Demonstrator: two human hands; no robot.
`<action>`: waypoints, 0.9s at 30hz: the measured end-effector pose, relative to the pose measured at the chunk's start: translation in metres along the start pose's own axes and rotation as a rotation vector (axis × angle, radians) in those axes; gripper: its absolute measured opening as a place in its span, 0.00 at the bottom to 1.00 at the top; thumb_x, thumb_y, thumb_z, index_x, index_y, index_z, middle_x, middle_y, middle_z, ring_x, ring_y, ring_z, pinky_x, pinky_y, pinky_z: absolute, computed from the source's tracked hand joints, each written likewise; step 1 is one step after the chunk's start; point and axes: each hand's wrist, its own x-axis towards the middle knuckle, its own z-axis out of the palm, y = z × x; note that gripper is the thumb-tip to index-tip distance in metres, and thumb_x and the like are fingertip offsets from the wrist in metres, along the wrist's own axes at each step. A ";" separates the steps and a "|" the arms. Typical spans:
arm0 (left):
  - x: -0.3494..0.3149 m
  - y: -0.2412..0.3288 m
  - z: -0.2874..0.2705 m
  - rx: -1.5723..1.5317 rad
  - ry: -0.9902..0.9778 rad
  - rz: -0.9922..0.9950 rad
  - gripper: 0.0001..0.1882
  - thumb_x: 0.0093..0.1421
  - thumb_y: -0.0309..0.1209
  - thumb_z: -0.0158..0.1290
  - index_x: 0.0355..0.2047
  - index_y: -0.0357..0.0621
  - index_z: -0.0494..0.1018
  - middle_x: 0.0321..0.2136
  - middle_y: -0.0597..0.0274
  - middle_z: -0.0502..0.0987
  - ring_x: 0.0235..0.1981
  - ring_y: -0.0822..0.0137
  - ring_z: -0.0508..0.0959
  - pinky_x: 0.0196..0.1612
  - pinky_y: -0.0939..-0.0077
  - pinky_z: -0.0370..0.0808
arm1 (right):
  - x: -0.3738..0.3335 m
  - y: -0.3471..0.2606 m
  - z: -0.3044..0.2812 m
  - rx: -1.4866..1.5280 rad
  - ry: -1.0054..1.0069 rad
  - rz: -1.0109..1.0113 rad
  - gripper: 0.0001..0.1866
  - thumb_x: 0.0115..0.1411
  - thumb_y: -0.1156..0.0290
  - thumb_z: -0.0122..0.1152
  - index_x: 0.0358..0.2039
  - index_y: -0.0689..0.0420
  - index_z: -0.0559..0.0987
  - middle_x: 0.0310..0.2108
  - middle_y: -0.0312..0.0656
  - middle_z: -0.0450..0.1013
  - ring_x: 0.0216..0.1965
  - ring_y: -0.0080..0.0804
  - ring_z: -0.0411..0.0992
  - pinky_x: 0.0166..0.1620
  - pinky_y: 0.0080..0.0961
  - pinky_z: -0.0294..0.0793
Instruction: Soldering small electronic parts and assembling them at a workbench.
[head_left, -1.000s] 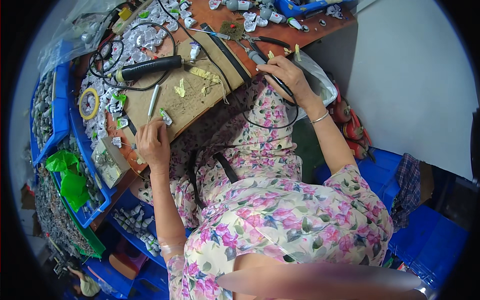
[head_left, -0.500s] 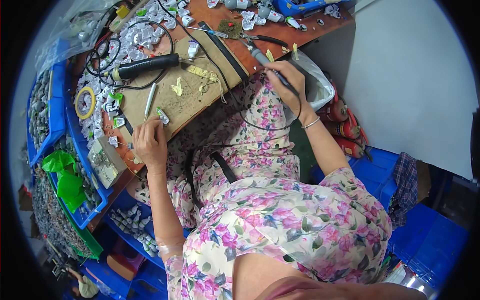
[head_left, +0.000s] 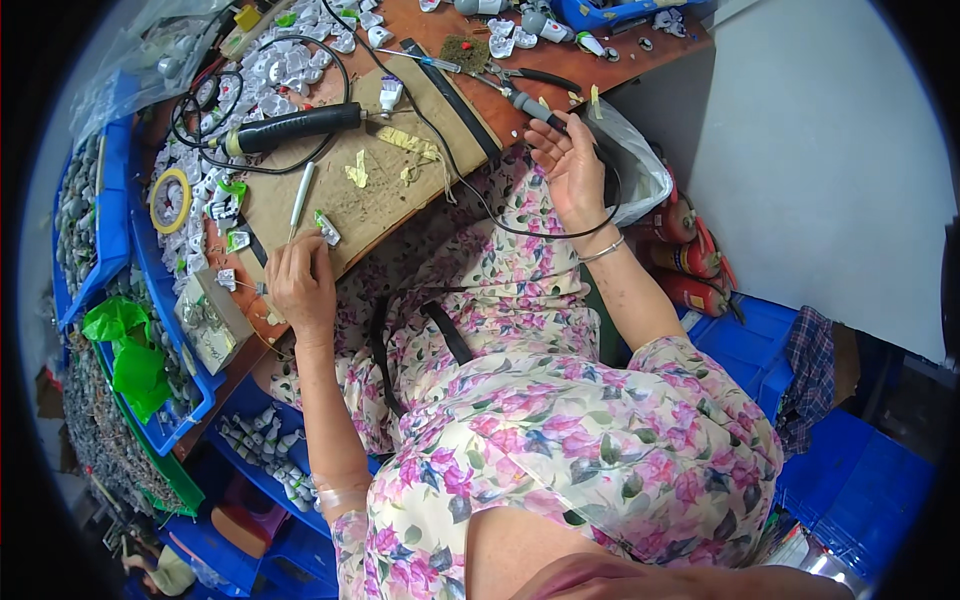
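Note:
My right hand point(head_left: 572, 180) is turned palm up at the table's front edge, fingers apart and holding nothing. Just beyond its fingertips lies a soldering iron point(head_left: 528, 104), grey and black, its cord looping down past my wrist. My left hand point(head_left: 301, 285) rests at the near left edge of a brown board point(head_left: 300, 225). Its fingers are curled together, and whatever they pinch is hidden. Close to those fingertips lie a white pen-like stick point(head_left: 301, 198) and a small white-and-green part point(head_left: 327, 228).
A thick black-handled tool point(head_left: 295, 129) with a coiled cord lies across the board. White plastic pieces point(head_left: 285, 75) heap behind it, near a yellow tape roll point(head_left: 171, 203). Pliers point(head_left: 540, 78) lie at the back. Blue bins point(head_left: 205, 415) stand left; fire extinguishers point(head_left: 690, 255) stand right.
My right hand has let go of the soldering iron, which now lies on the table, and has turned palm up. The left hand stays nearly where it was.

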 end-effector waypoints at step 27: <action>0.014 -0.019 0.006 0.033 0.008 0.108 0.05 0.50 0.25 0.54 0.28 0.45 0.72 0.30 0.63 0.77 0.35 0.60 0.75 0.41 0.62 0.71 | 0.104 -0.038 0.127 -1.043 -0.848 -1.301 0.07 0.63 0.77 0.54 0.42 0.58 0.75 0.34 0.42 0.72 0.35 0.33 0.71 0.39 0.26 0.70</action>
